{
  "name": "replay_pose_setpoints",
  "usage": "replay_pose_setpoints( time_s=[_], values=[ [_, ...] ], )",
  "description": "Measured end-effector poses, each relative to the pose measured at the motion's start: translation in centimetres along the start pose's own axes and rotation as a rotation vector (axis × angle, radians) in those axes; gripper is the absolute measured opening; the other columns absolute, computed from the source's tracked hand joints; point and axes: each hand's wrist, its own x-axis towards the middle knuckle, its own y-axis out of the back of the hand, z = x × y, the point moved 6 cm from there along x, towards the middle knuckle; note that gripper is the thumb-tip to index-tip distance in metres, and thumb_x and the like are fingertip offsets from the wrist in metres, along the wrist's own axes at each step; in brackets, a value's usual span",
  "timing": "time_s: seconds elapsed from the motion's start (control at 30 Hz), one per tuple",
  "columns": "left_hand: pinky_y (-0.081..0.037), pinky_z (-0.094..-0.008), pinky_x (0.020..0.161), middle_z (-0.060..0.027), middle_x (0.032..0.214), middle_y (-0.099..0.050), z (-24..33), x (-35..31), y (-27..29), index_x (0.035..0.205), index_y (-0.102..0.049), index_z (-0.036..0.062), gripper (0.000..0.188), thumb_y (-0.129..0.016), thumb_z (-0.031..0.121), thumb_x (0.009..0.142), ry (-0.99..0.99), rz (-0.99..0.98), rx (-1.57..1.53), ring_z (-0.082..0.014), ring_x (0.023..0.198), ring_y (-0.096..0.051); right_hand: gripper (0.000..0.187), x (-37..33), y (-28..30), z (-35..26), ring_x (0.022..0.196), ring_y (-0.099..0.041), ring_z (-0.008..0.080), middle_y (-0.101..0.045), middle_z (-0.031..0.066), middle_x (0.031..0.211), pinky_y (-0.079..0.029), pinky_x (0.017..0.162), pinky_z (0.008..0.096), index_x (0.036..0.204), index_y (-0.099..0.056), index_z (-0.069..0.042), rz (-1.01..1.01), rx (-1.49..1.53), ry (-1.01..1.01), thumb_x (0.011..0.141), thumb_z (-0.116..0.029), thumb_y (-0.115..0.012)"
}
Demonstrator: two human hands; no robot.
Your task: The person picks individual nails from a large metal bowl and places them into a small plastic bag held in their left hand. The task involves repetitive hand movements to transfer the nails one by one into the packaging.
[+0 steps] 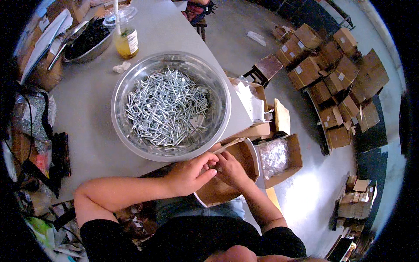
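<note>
Cardboard box (227, 174), small and open, sits low in the frame's centre, off the desk (87, 113) edge; the left hand (190, 174) and right hand (231, 170) meet over it, fingers pinched on something too small to tell, just below the steel bowl (120, 113) of screws (166, 109).

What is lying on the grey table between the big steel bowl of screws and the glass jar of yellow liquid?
In the head view, only a small crumpled white scrap lies between the big steel bowl of screws and the glass jar of yellow liquid; otherwise the grey table is bare.
</note>
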Motion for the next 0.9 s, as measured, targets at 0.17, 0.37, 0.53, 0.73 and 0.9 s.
replay_pose_setpoints(
  time_s=[0.17,0.37,0.53,0.73,0.9],
  values=[
    [-0.049,-0.0309,0.070,-0.0084,0.098,-0.059,-0.4,-0.2,0.1,0.114,-0.052,0.0039,0.029,-0.062,0.013,0.088,0.068,-0.062,0.037,-0.0163,0.081,-0.057,0.022,0.6,-1.0,-0.8,0.100,-0.056,0.0363,-0.056,0.0177,0.108,-0.050,0.081,0.0433,0.102,-0.061,-0.008,0.013,-0.111,0.129,0.081,-0.015,-0.060],
    [-0.052,-0.0337,0.075,-0.0165,0.115,-0.055,0.6,-0.3,0.0,0.120,-0.049,0.0044,0.041,-0.066,0.015,0.085,-0.139,0.062,0.277,-0.0231,0.094,-0.059,0.016,-0.4,4.7,-3.5,0.090,-0.057,0.0331,-0.054,0.0156,0.100,-0.048,0.078,0.0377,0.088,-0.055,-0.002,-0.003,0.317,-0.004,0.080,-0.006,-0.068],
    [-0.051,-0.0332,0.077,-0.0151,0.105,-0.063,-1.4,-0.4,-0.3,0.118,-0.055,0.0039,0.041,-0.069,0.021,0.083,0.090,-0.164,0.071,-0.0242,0.091,-0.063,0.016,-0.4,8.8,-7.0,0.087,-0.056,0.0325,-0.053,0.0145,0.093,-0.048,0.076,0.0376,0.083,-0.052,-0.002,0.057,0.318,0.078,0.078,-0.001,-0.067],
    [-0.051,-0.0306,0.069,-0.0070,0.081,-0.061,0.5,-0.4,-0.3,0.105,-0.057,-0.0008,0.028,-0.067,0.016,0.085,0.001,-0.005,-0.099,-0.0144,0.075,-0.060,0.017,0.3,9.5,-7.9,0.080,-0.057,0.0336,-0.054,0.0150,0.088,-0.048,0.069,0.0381,0.080,-0.052,-0.001,0.085,0.221,0.045,0.073,-0.001,-0.068],
    [-0.050,-0.0309,0.073,-0.0075,0.079,-0.060,-1.6,-0.2,-0.6,0.105,-0.057,-0.0016,0.025,-0.064,0.013,0.086,0.065,0.051,-0.225,-0.0139,0.076,-0.060,0.016,1.2,10.4,-9.6,0.074,-0.057,0.0340,-0.055,0.0147,0.082,-0.048,0.065,0.0386,0.076,-0.054,-0.001,0.110,0.053,0.105,0.069,-0.002,-0.069]
  ],
)
